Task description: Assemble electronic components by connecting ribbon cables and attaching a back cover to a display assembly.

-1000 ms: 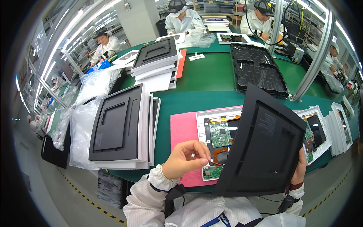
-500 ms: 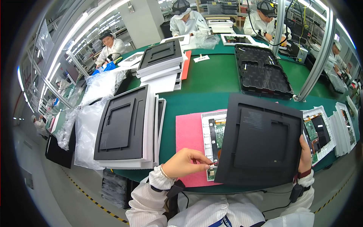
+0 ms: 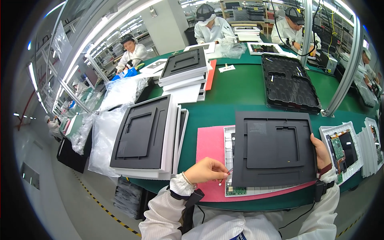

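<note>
Between the thumb and fingertips of my left hand point(image 3: 206, 170) is a thin cable, and its small white connector point(image 3: 220, 184) hangs just below them. My right hand point(image 3: 321, 151) grips the right edge of a black back cover point(image 3: 274, 144) with a recessed rectangular panel. This cover is held over an opened white device frame point(image 3: 229, 154) and hides most of its inside. At the frame's lower left corner a green circuit board point(image 3: 237, 190) shows. Under the frame lies a pink foam mat point(image 3: 210, 144).
Black-backed units are stacked at left point(image 3: 138, 136), with another stack point(image 3: 182, 64) behind. Clear plastic film point(image 3: 106, 136) drapes beside them. A black moulded tray point(image 3: 292, 86) lies beyond, near a metal post point(image 3: 343, 80). Opened units point(image 3: 340, 148) stand at right. Co-workers sit across the bench.
The black cover has turned flatter and squarer toward me. My left hand has drawn slightly away from the frame's corner, and the cable's white connector now shows. The whole view has shifted.
</note>
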Available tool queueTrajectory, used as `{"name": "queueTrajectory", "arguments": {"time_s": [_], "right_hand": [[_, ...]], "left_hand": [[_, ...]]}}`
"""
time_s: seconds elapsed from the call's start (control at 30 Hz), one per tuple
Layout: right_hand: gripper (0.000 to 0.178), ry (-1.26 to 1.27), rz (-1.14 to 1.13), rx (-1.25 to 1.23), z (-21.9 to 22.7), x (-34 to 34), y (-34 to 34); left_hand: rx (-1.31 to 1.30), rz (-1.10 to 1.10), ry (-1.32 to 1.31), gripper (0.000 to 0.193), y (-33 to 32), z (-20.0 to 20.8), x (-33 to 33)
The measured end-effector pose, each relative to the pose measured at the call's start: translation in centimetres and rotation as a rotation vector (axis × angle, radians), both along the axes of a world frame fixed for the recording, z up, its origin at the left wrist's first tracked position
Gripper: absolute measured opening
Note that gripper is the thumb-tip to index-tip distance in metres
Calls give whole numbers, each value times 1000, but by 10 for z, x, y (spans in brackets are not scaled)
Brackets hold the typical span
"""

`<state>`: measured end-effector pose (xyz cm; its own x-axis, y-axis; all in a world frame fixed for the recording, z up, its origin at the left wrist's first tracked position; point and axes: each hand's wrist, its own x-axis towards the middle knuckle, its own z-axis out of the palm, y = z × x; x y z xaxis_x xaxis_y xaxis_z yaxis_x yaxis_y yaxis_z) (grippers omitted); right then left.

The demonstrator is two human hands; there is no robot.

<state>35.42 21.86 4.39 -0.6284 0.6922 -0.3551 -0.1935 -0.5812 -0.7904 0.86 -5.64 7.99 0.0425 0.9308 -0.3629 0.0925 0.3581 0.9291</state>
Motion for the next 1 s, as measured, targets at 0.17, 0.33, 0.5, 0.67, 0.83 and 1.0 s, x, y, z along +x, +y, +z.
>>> {"name": "queueTrajectory", "arguments": {"time_s": [0.17, 0.33, 0.5, 0.67, 0.83, 1.0], "right_hand": [[44, -36, 25, 0, -2, -8, 5], [43, -53, 15, 48, -8, -5, 12], [41, -121, 29, 76, -12, -5, 16], [45, -143, 22, 43, -19, 2, 22], [43, -236, 42, 135, -11, -7, 18], [41, -338, 40, 249, -19, -10, 29]], "left_hand": [[32, -8, 37, 13, 3, -8, -3], [65, -42, 121, 13, 8, -12, -1], [12, -78, 149, 20, 8, -9, -3], [61, -119, 82, 21, 9, -20, -2], [44, -96, 25, 20, 6, -28, -3], [71, -99, 44, 18, 8, -33, -7]]}}
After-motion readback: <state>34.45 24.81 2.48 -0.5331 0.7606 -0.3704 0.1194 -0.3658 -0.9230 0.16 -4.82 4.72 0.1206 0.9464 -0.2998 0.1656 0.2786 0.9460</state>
